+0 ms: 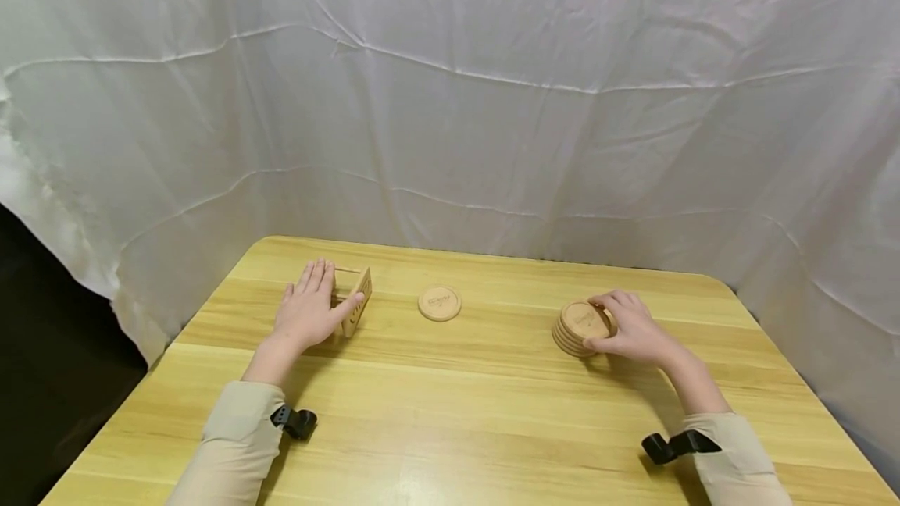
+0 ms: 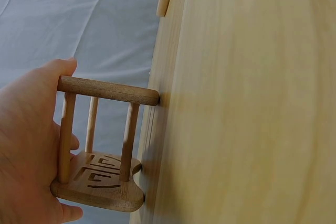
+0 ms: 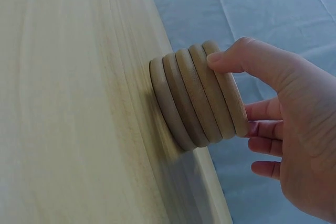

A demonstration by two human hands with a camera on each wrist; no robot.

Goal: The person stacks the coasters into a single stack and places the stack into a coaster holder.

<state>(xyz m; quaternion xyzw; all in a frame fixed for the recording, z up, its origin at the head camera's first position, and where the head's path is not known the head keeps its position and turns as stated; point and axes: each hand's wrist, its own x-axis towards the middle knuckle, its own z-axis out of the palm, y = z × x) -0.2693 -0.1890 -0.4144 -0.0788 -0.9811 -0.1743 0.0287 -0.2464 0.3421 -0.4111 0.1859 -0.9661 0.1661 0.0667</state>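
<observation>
My left hand [image 1: 309,317] holds a small wooden coaster holder [image 1: 359,299] at the left of the table, thumb along one end plate and fingers across to the other. In the left wrist view the coaster holder [image 2: 102,182] shows round rods between two plates, one with a cut-out pattern, and no coasters inside. At the right, several round wooden coasters [image 3: 173,103] form a stack. Thumb and fingers of my right hand [image 1: 636,334] pinch the top coaster [image 1: 585,320] by its edge; it lies against the one below. A single coaster [image 1: 439,303] lies flat between the hands.
The wooden table [image 1: 450,428] has rounded far corners. Behind it hangs a pale, creased curtain [image 1: 450,123], close to the table's back edge. Each forearm wears a black wrist camera [image 1: 298,422] on a beige sleeve.
</observation>
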